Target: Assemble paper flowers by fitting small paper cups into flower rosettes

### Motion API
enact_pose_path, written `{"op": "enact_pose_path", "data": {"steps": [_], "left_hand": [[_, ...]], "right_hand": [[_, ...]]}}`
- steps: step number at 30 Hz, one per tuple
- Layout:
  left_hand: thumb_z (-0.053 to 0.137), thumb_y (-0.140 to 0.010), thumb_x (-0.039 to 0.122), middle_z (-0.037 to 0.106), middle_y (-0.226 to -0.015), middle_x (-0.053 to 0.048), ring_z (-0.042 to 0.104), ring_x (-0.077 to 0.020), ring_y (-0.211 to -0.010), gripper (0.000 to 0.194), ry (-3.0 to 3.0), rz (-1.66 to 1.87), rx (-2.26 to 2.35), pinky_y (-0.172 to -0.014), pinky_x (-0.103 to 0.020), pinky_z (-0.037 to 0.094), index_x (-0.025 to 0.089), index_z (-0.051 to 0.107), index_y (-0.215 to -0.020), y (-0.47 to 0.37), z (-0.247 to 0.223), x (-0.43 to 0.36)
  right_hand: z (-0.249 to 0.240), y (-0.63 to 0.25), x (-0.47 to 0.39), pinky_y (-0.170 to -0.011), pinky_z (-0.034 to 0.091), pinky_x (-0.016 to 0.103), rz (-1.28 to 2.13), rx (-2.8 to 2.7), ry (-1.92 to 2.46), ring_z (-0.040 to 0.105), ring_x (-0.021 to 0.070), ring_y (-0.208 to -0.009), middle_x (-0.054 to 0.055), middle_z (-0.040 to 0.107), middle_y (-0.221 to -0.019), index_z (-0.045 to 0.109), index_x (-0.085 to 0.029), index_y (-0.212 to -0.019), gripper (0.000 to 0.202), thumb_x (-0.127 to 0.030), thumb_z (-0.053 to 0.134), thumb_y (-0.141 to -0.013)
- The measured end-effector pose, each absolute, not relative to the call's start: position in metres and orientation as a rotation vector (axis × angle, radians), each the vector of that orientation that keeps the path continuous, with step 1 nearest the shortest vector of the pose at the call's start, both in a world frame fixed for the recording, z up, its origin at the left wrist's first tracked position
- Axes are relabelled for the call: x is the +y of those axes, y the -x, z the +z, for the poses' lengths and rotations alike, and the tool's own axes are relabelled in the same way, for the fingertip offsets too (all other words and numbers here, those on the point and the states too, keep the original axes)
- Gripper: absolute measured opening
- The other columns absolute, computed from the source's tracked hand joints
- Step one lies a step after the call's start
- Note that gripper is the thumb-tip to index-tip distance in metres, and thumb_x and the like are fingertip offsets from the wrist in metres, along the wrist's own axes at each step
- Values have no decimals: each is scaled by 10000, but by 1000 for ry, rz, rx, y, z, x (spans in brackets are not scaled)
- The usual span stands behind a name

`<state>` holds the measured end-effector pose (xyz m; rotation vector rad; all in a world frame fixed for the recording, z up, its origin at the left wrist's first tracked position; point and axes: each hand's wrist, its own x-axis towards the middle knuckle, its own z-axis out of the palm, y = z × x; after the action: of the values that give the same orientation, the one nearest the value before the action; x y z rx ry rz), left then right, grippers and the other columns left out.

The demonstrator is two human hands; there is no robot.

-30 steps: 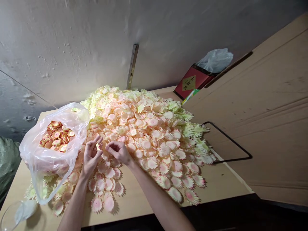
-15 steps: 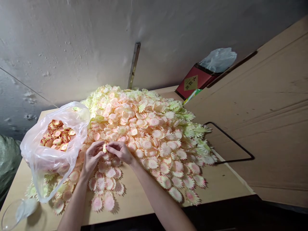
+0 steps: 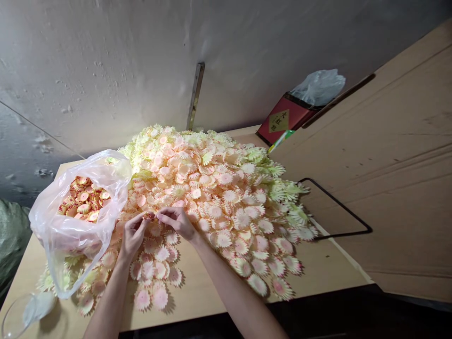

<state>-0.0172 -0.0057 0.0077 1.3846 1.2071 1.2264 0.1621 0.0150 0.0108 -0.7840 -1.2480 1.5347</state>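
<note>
one small, reddish, ruffled disc (image 3: 149, 215) is sitting pinched in our left hand (image 3: 132, 237), above a broad heap of pale pink and yellow-green fringed discs (image 3: 216, 213) on the light wooden bench (image 3: 326, 273). our right hand (image 3: 179, 225) is curling just beside the disc; whether it is gripping anything, we cannot tell. leftward, a translucent plastic bag (image 3: 72, 235) is standing.

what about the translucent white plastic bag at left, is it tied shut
No, the white plastic bag gapes open, showing small red-edged round flower pieces inside.
</note>
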Motion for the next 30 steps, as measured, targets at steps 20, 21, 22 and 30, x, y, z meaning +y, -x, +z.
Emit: {"op": "enact_pose_path", "data": {"steps": [20, 21, 22, 30], "left_hand": [[769, -724, 333, 750, -1046, -101, 716, -231, -881, 347, -1310, 1331, 1256, -784, -314, 580, 167, 756, -1029, 16, 12, -8], [771, -722, 335, 760, -998, -97, 716, -222, -842, 328, -1307, 1346, 1273, -762, -306, 579, 162, 764, -1000, 16, 11, -8], [769, -722, 341, 768, -938, -91, 713, -208, -784, 309, -1298, 1363, 1290, -730, -296, 576, 156, 770, -970, 16, 10, -7], [751, -734, 402, 695, -660, -33, 590, -115, -564, 293, -1259, 1412, 1316, -558, -220, 497, 135, 761, -854, 15, 11, -5]], "right_hand": [[6, -161, 18, -578, 418, 250, 1489, -1246, 807, 533, 122, -593, 8, 624, -646, 707, -170, -760, 259, -428, 709, -781], [6, -161, 18, -584, 421, 251, 1490, -1247, 804, 538, 123, -598, 9, 629, -652, 705, -171, -756, 255, -425, 709, -782], [6, -161, 18, -586, 421, 251, 1490, -1248, 803, 539, 124, -600, 9, 629, -655, 703, -172, -753, 252, -422, 709, -782], [8, -161, 17, -559, 398, 247, 1483, -1264, 822, 517, 116, -585, -2, 594, -622, 692, -166, -739, 262, -424, 706, -782]]}}
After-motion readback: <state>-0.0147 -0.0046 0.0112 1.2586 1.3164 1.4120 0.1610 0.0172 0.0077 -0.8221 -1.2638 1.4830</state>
